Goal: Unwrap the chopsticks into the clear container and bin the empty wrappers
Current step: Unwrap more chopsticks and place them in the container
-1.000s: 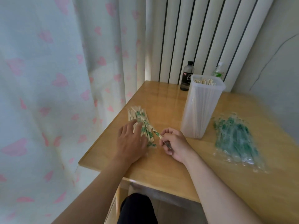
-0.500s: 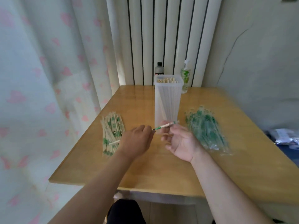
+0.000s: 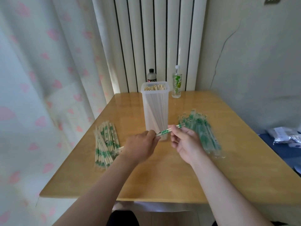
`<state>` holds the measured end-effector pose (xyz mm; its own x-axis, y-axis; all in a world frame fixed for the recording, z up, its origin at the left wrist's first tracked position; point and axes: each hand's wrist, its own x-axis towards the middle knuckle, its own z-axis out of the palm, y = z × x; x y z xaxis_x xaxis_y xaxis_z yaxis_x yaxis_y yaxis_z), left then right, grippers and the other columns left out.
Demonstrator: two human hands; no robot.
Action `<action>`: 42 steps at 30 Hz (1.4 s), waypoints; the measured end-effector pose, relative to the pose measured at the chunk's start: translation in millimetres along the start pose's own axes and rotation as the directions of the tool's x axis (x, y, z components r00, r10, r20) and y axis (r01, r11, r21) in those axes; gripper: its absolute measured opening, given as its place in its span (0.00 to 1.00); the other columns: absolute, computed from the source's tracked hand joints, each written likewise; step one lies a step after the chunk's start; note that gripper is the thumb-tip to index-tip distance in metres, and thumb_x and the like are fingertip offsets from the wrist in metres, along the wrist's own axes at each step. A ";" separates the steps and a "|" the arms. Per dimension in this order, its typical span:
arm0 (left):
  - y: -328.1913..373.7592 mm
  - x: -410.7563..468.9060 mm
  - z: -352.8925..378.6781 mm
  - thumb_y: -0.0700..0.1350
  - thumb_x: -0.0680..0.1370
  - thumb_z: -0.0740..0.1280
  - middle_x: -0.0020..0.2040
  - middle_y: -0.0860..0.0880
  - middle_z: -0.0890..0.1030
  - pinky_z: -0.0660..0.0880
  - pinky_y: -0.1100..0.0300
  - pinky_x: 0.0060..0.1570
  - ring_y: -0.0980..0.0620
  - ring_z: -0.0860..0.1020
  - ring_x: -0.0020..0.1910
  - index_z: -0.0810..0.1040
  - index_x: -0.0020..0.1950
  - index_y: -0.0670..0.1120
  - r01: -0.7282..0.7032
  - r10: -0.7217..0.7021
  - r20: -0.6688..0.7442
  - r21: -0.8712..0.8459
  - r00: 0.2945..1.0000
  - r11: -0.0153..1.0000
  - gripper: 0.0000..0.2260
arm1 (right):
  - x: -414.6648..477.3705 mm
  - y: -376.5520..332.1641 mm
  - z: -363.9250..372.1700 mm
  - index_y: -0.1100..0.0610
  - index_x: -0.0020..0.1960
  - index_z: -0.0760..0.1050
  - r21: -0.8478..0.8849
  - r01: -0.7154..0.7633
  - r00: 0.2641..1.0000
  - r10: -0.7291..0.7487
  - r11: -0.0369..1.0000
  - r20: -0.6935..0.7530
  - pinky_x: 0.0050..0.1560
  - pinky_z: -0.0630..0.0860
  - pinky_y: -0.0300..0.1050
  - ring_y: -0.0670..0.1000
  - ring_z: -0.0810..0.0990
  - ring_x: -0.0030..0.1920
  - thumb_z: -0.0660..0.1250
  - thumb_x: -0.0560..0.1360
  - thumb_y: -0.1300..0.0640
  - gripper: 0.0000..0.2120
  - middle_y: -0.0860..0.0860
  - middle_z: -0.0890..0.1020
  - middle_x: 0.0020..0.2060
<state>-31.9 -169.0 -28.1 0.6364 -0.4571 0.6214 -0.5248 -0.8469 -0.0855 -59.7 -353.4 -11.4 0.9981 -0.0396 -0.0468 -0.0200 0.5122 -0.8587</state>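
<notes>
– Left hand [image 3: 141,145] grips the near-left part of one wrapped chopstick pair [image 3: 164,132], fingers curled round it. What does the other hand do?
– Right hand [image 3: 185,142] pinches the far-right end, thumb and fingertips on the green-printed wrapper. The pair hangs in the air between the two hands, just in front of the clear container [image 3: 154,111].
– Which step is this?
– Most likely the opening of the wrapper. Both hands hold on, and no bare stick shows outside it.
– And the container?
– It stands mid-table, open at the top and well stocked with bare sticks standing upright.
– Where is the rest?
– Wrapped pairs [image 3: 105,144] lie heaped on the left of the wooden table [image 3: 162,176]. Empty wrappers [image 3: 202,132] lie piled on the right, just beside the right hand.
– What does the next move call for?
– Probably a pull apart so the wrapper slips or tears off. The sticks then go end-first into the container. The wrapper needs binning, but no bin is in view.
</notes>
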 end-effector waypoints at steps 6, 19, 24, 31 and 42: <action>11.4 7.4 0.4 0.55 0.83 0.52 0.35 0.49 0.80 0.60 0.60 0.26 0.42 0.79 0.29 0.73 0.47 0.46 0.001 -0.004 0.089 0.036 0.996 0.999 0.17 | -3.2 11.5 10.3 0.66 0.48 0.82 -0.069 -0.027 0.999 0.025 0.997 -0.019 0.29 0.66 0.43 0.50 0.74 0.31 0.75 0.71 0.57 0.12 0.53 0.80 0.32; 16.4 17.5 -1.4 0.56 0.84 0.45 0.42 0.49 0.81 0.64 0.56 0.31 0.41 0.81 0.38 0.72 0.53 0.46 -0.009 -0.001 0.160 0.059 0.987 0.998 0.20 | -1.1 9.1 4.7 0.63 0.45 0.81 -0.011 -0.015 0.993 0.014 1.000 -0.121 0.28 0.67 0.42 0.49 0.74 0.31 0.73 0.76 0.60 0.05 0.54 0.81 0.33; 8.8 12.8 -2.8 0.58 0.82 0.41 0.39 0.49 0.80 0.63 0.57 0.29 0.41 0.80 0.33 0.72 0.51 0.46 -0.057 0.049 0.171 0.044 0.984 0.997 0.25 | 1.7 -0.6 -3.7 0.67 0.51 0.82 -0.041 0.018 0.980 -0.026 0.999 -0.199 0.30 0.67 0.42 0.48 0.75 0.32 0.74 0.75 0.61 0.09 0.52 0.82 0.34; 18.7 21.0 -5.8 0.56 0.86 0.46 0.45 0.49 0.81 0.66 0.54 0.34 0.41 0.81 0.42 0.69 0.56 0.47 -0.021 0.006 0.215 0.069 0.977 0.997 0.18 | 0.1 4.3 1.7 0.63 0.45 0.82 -0.061 0.014 0.984 -0.025 0.998 -0.175 0.30 0.67 0.43 0.49 0.76 0.32 0.74 0.76 0.60 0.06 0.53 0.83 0.34; 23.6 26.8 -6.2 0.56 0.85 0.46 0.44 0.48 0.81 0.67 0.55 0.34 0.40 0.81 0.41 0.70 0.56 0.46 -0.020 0.009 0.215 0.051 0.977 0.999 0.19 | 1.4 -0.5 0.4 0.66 0.47 0.80 -0.071 0.049 0.975 -0.063 0.996 -0.212 0.28 0.67 0.42 0.48 0.77 0.31 0.73 0.77 0.61 0.07 0.53 0.82 0.33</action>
<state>-30.8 -199.6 -8.7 0.7385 -0.5120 0.4388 -0.5080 -0.8503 -0.1372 -58.2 -353.4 -10.8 0.9622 -0.2533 -0.0996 0.0252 0.4475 -0.8939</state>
